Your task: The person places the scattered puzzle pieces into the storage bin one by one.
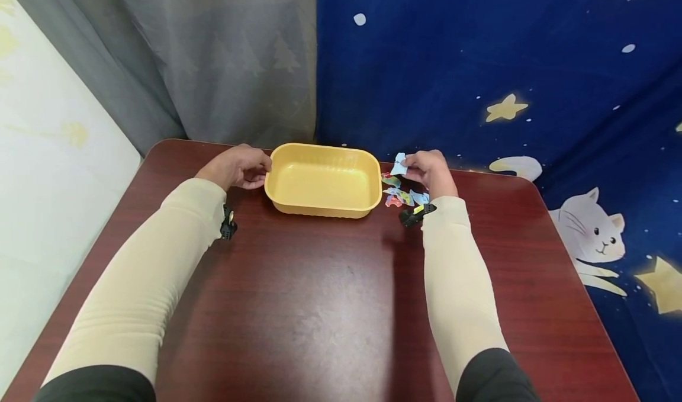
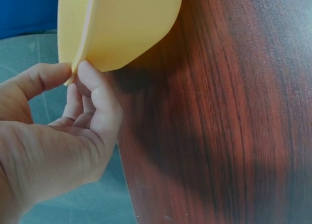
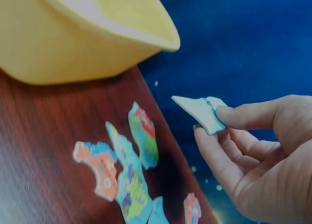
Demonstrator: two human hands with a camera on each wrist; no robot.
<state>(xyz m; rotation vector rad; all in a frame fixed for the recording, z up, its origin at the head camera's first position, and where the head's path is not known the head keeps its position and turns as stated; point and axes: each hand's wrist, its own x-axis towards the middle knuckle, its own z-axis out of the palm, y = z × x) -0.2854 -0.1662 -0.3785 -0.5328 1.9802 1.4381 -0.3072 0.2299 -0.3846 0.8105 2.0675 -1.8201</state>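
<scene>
A yellow plastic basin (image 1: 322, 209) stands near the back edge of the table, with nothing visible inside it. At its left end, my left hand (image 1: 242, 166) pinches the rim between thumb and index finger; the left wrist view shows the rim (image 2: 84, 44) between the fingertips. To the right of the basin my right hand (image 1: 430, 168) holds a pale blue puzzle piece (image 3: 207, 114) between thumb and fingers, raised above the table. Below it lie several loose printed puzzle pieces, among them an orange one (image 3: 101, 168), a green and red one (image 3: 144, 135) and a long multicoloured one (image 3: 130, 185).
The dark red wooden table (image 1: 319, 301) spreads toward me. Behind it hang a grey curtain (image 1: 229, 64) and a blue curtain (image 1: 453, 64) printed with stars and a cat. A white wall covering (image 1: 53, 129) is on the left.
</scene>
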